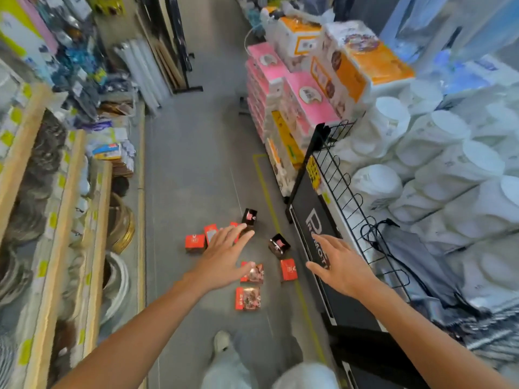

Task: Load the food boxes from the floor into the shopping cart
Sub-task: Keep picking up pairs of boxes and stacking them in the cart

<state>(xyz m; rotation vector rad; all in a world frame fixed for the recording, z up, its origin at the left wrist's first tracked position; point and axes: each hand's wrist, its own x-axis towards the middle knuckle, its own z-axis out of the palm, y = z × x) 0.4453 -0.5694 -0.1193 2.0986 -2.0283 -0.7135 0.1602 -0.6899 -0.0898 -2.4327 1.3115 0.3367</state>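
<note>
Trouser legs in pale cloth and a white shoe showed at the bottom edge, standing on the grey floor of a shop aisle. Both bare forearms reached forward and down over the floor. The left hand was spread flat, fingers straight and apart, holding nothing; the right hand was likewise spread with fingers straight and apart, holding nothing, in front of the black base panel of the rack on the right.

Food boxes lay scattered on the floor below and between the hands. Nearest, a red box with a picture face lay under the gap between the wrists, and a second picture-faced box lay just beyond it, beside the left thumb. A plain red box lay between the two hands, close to the right thumb. A dark box sat tilted beyond it, midway between the hands. To the left of the left hand stood a red box and another red box, partly covered by the fingers. A second dark box stood just past the left fingertips; whether the fingers touched any box could not be told.

Farther off, a yellow floor line ran along the right rack, with a black wire rack of white rolls, then pink packs and orange packs. Wooden shelves lined the left
</note>
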